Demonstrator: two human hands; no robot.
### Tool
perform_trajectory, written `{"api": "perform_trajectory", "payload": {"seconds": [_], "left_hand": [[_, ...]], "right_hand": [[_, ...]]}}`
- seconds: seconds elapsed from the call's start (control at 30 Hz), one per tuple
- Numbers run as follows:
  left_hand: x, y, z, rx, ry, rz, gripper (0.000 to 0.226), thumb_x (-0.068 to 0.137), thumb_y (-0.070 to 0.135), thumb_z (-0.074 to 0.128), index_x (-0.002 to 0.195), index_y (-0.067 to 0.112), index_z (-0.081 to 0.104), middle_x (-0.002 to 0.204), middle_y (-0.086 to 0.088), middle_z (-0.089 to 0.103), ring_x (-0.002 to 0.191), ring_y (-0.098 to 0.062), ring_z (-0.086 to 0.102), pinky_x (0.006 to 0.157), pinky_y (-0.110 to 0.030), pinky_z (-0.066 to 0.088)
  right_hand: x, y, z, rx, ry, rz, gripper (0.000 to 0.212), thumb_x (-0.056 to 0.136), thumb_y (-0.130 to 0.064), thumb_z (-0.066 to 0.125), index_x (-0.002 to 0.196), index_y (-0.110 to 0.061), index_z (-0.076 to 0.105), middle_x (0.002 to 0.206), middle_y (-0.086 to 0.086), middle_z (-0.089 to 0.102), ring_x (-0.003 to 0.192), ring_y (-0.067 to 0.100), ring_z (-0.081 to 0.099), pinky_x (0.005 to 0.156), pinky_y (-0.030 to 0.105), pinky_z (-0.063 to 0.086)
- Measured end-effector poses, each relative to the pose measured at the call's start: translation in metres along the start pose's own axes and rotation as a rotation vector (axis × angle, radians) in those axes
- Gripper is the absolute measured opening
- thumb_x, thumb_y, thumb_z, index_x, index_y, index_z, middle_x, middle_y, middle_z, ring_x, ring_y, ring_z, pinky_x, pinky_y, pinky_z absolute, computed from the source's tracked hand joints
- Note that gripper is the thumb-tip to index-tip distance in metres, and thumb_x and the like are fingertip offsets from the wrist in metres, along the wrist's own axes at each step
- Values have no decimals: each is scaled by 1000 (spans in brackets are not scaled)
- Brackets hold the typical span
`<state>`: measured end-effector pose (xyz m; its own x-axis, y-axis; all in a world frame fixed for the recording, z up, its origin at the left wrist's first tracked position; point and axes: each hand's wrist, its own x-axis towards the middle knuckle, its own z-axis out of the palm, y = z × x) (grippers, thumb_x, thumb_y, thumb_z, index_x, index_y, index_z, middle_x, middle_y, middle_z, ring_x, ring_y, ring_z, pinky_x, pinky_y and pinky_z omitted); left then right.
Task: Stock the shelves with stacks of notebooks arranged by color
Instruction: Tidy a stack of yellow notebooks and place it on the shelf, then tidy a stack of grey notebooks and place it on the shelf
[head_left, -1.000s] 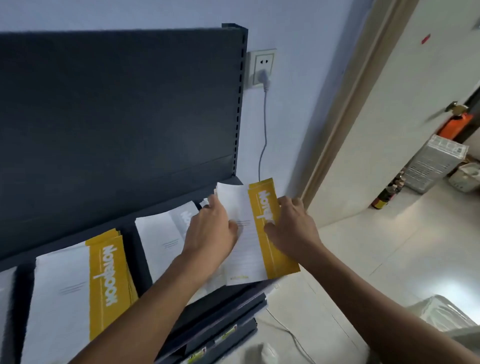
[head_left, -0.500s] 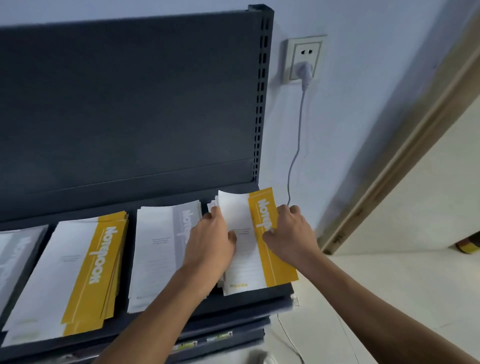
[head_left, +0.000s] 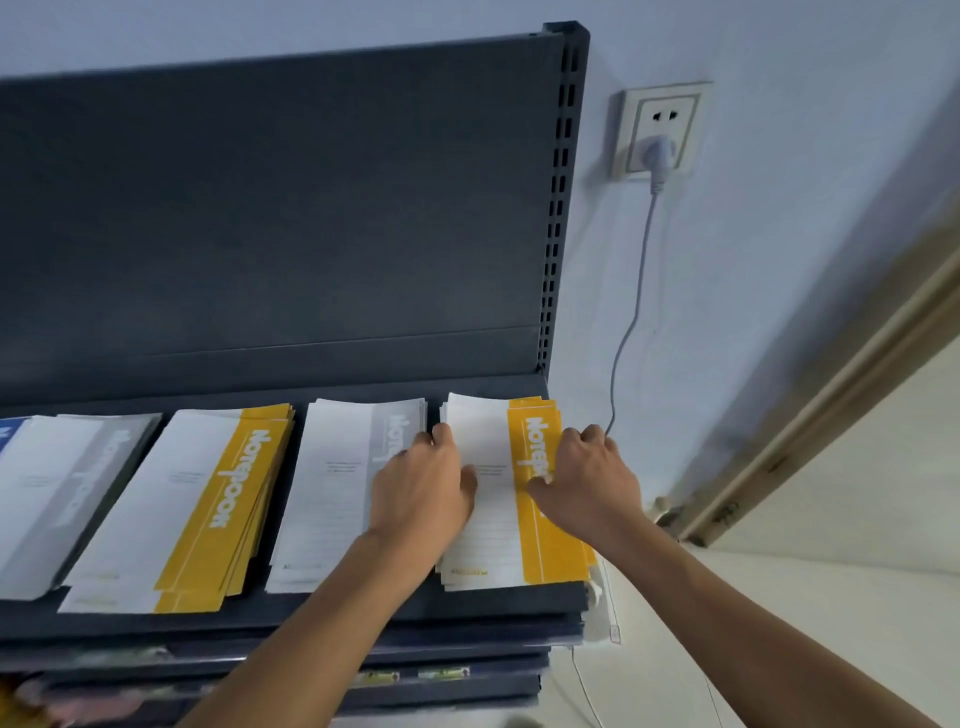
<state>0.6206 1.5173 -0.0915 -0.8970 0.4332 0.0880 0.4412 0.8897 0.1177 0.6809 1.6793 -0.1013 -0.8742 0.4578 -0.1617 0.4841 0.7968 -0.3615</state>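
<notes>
Your left hand (head_left: 421, 488) and your right hand (head_left: 587, 478) hold the yellow stack (head_left: 488, 540) from both sides, in the lower middle of the frame, a little to the right. The left fingers curl down over its left edge and the thumb lies on top. The right fingers curl over its right edge, with the thumb on the yellow band. I think you squeeze it this way so the notebooks line up neatly.

The stack lies flat at the right end of the shelf (head_left: 311, 613), just beside a grey stack (head_left: 332, 493). Further left are another yellow pile (head_left: 208, 493) and another grey pile (head_left: 62, 483) (each colour seems to get its own spot, with a dark gap between).

The notebooks are thin. Each cover is white, with a wide yellow stripe down the right side and a big white word on it. Their bottom edges do not match yet, so the pile looks a bit messy there.
</notes>
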Motion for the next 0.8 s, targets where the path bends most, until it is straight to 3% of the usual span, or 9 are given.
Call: {"api": "perform_trajectory", "payload": {"seconds": [0.1,0.27,0.37,0.6,0.8], "left_hand": [[6,-11,-7,-58,28,-30,36,99,46,46,122,18,49,103,1,62,75,-19,57,58,-30,41],[14,-50,-31,-115,56,-72,36,100,47,46,125,23,53,110,4,67,91,-20,65,69,-34,54],[8,-86,-46,-151,88,-106,36,99,46,49,125,24,57,110,6,69,88,-17,66,64,-30,51],[-40,-218,-78,-195,92,-275,29,96,46,49,117,29,59,100,12,68,91,-19,64,75,-36,54],[-113,-373,-106,-171,108,-429,31,97,45,47,121,27,56,95,14,67,83,-15,62,70,-34,53]], "right_hand": [[0,-8,-6,-66,82,-59,37,89,-34,61,116,-11,49,114,5,45,112,26,45,72,32,40],[7,-45,-18,-40,153,-221,33,92,-30,58,119,-11,53,120,7,48,114,27,46,77,31,42],[5,-85,-15,18,118,-331,37,92,-29,58,125,-13,57,125,5,53,119,26,51,80,34,46],[-19,-225,28,-9,-33,-573,37,92,-30,55,127,-18,57,125,4,55,112,26,60,87,41,53],[-57,-376,84,1,-89,-791,37,95,-34,53,129,-20,55,128,0,53,116,24,57,90,41,51]]}}
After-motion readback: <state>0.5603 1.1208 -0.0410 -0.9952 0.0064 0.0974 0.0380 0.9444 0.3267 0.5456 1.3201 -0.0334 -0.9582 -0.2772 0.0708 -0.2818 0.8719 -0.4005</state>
